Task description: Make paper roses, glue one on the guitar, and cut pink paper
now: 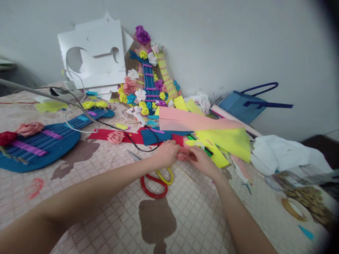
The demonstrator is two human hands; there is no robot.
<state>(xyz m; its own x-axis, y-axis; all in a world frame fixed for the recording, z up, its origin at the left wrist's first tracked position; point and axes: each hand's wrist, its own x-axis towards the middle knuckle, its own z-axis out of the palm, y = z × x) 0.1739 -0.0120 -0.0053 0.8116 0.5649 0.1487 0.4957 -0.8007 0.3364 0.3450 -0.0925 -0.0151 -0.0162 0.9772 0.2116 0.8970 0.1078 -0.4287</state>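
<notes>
A small strip of pink crepe paper (182, 155) is pinched between my two hands above the table's middle. My left hand (168, 153) grips its left end with curled fingers. At its right end my right hand (200, 160) holds on with fingers bent. Just below lie scissors with red handles (155, 194) and a second pair with yellow handles (169, 176). Beyond the hands, a sheet of pink crepe paper (190, 121) overlaps yellow crepe paper (227, 139). A white glue gun (137, 114) stands behind my left hand, and a pink paper rose (116, 137) rests on a red strip (132, 137).
A blue felt guitar (50, 144) lies at left. Flower-trimmed guitars (149, 81) lean on the wall beside a white foam board (92, 53). A black cord (116, 128) crosses the table. At right are a blue bag (238, 106), white plastic (288, 155) and a tape roll (293, 210).
</notes>
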